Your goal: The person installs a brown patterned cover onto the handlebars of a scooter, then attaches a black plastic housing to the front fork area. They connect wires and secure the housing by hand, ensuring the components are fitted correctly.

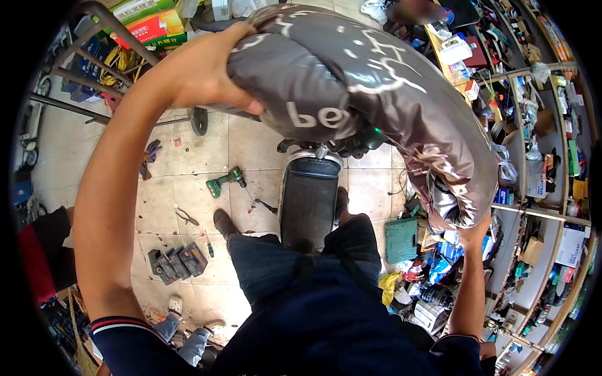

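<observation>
Pale floor tiles [188, 222] spread beneath one raised, glossy brown padded cover [439, 103], its left end clasped by the curled left hand [216, 72], its right end touching the right hand [475, 232], whose hidden grip I cannot tell, with one black oblong seat [308, 203], then one green-and-black drill [224, 182], below.

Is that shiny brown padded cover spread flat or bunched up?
Bunched up: the shiny brown padded cover curves between left hand and right hand, deeply creased and gathered.

Drill, grn [226, 178]: on flr [200, 156], 9 o'clock. Boxes, blk [177, 264]: 8 o'clock. Case, grn [401, 241]: 4 o'clock. Shelving, loaded [558, 214]: 3 o'clock.
</observation>
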`<action>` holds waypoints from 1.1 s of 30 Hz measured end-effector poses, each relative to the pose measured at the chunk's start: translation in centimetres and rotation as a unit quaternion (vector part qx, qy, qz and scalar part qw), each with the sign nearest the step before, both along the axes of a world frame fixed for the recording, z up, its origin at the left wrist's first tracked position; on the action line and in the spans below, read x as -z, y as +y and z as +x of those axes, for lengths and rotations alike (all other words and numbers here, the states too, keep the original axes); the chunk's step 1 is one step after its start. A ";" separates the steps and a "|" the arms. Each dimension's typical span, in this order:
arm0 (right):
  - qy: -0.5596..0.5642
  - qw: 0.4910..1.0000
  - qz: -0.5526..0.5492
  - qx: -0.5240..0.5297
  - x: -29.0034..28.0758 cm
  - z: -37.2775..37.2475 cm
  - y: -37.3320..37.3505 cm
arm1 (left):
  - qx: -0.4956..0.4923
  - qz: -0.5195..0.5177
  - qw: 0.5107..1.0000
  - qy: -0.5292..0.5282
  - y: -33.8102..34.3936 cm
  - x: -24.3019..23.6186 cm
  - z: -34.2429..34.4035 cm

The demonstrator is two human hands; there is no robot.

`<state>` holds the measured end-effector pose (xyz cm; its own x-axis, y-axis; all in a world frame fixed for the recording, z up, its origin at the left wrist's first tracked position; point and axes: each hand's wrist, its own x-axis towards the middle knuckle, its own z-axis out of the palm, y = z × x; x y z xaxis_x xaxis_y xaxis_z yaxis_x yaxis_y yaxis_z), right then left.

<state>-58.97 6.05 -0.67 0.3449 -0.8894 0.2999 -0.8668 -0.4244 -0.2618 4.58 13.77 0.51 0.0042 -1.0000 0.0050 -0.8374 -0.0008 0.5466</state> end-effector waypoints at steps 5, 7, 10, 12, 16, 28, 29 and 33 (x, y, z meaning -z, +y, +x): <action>0.001 1.000 0.000 0.004 -0.5 -1.2 -1.9 | -0.029 -0.026 0.999 -0.037 1.5 -0.8 -2.9; -0.007 1.000 0.014 0.020 -0.7 -1.4 -2.8 | -0.026 -0.042 0.998 -0.043 2.0 -0.6 -3.5; 0.028 0.998 -0.060 -0.014 -0.1 -2.5 -3.6 | -0.032 -0.062 0.997 -0.044 2.3 -0.3 -4.8; 0.046 0.991 -0.121 -0.035 0.5 -3.3 -3.7 | -0.037 -0.066 0.996 -0.047 2.4 -0.6 -5.7; 0.074 0.977 -0.195 -0.030 2.4 -5.5 -4.3 | -0.037 -0.065 0.996 -0.046 2.1 -0.8 -6.5; 0.100 0.963 -0.249 0.011 3.9 -7.0 -3.9 | -0.031 -0.069 0.994 -0.081 2.1 -1.1 -7.6; 0.101 0.964 -0.247 0.009 3.9 -7.2 -3.9 | -0.027 -0.087 0.991 -0.101 2.1 -0.8 -7.6; 0.095 0.965 -0.243 0.004 3.9 -7.4 -4.0 | -0.021 -0.142 0.983 -0.111 1.9 -0.4 -7.6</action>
<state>-66.42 2.08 -4.60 0.4292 -0.6625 0.6139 -0.8830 -0.4509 0.1307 -2.98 15.66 0.90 0.0124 -0.9571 0.2893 -0.9383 0.0889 0.3341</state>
